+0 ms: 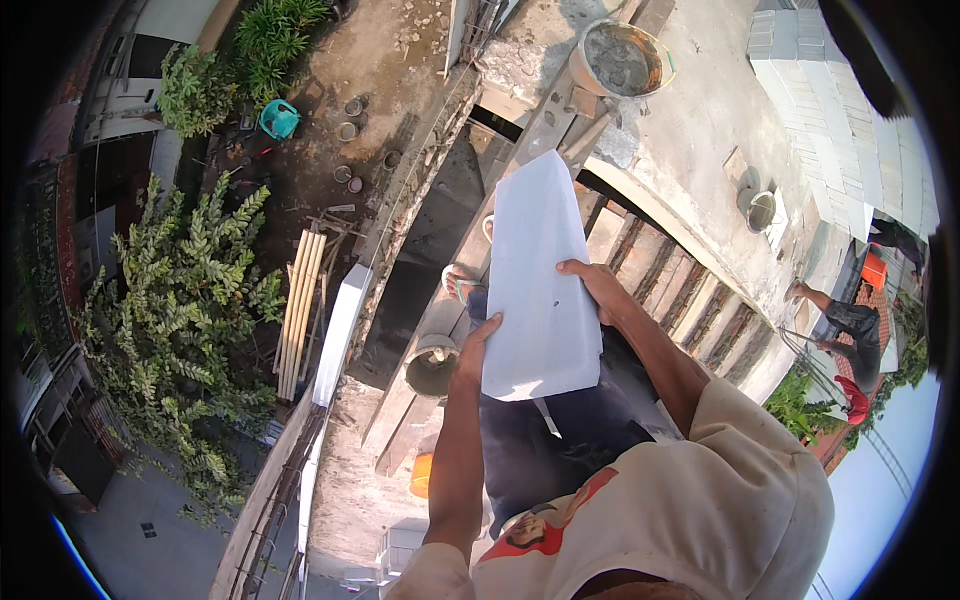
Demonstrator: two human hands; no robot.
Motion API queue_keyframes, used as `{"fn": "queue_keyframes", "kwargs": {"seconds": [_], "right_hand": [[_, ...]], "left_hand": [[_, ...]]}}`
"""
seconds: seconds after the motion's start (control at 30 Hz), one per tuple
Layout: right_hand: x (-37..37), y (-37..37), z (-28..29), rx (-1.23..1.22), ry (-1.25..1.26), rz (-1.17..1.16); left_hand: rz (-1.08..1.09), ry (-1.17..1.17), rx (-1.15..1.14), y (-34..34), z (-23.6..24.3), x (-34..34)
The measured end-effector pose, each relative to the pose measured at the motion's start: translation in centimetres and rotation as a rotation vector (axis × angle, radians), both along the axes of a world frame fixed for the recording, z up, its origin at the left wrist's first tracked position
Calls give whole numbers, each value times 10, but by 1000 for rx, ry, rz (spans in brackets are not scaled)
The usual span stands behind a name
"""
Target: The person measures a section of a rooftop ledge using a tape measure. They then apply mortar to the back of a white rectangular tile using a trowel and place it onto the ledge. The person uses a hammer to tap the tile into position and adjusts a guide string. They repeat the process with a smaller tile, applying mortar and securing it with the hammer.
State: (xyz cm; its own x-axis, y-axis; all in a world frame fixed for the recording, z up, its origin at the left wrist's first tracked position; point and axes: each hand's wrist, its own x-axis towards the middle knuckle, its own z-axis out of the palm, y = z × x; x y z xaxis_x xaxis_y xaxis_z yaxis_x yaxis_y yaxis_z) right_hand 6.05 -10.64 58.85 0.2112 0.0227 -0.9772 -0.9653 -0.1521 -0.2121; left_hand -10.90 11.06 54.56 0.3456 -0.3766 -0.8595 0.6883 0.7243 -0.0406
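A long white lightweight concrete block (540,290) is held out in front of my body, above my legs. My left hand (484,338) grips its left edge with the thumb on the upper face. On the opposite edge my right hand (594,284) is closed, its thumb also showing on top. The fingers of both hands are hidden below the block. A sandaled foot (463,280) shows just left of the block, on a wooden plank (400,405). Close to my left forearm stands a bucket (432,366) with dark contents.
The planks span a gap over the level below. Ahead is a large bucket of grey mortar (618,62); another bucket (760,210) stands farther right. Stacked white blocks (830,110) form a wall there. A co-worker (855,335) bends at the right. At left the edge drops to a yard.
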Motion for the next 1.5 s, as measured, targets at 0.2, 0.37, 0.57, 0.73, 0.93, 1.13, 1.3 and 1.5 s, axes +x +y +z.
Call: {"fn": "queue_keyframes", "kwargs": {"seconds": [0.2,0.37,0.57,0.73,0.93,1.13,1.3,1.5], "right_hand": [[70,-12,-53,-97,-18,115],[126,-35,-103,-36,39,234],[161,-35,-138,-19,164,333],[158,-5,-137,-12,200,456],[146,36,-136,-99,325,618],[115,140,-181,-80,-1164,2312],[-167,285,-228,900,-1169,2566],[-397,256,-351,1120,-1682,3254]], "left_hand": [[87,27,6,-38,-52,29],[-155,-273,647,-77,-67,54],[-566,-643,1263,-98,1,74],[-653,-501,1615,-140,-38,72],[-289,-408,1654,-123,-68,43],[-35,-302,1685,-128,-95,4],[-13,-318,1634,-127,-110,-13],[525,-387,1123,-133,-114,-16]]}}
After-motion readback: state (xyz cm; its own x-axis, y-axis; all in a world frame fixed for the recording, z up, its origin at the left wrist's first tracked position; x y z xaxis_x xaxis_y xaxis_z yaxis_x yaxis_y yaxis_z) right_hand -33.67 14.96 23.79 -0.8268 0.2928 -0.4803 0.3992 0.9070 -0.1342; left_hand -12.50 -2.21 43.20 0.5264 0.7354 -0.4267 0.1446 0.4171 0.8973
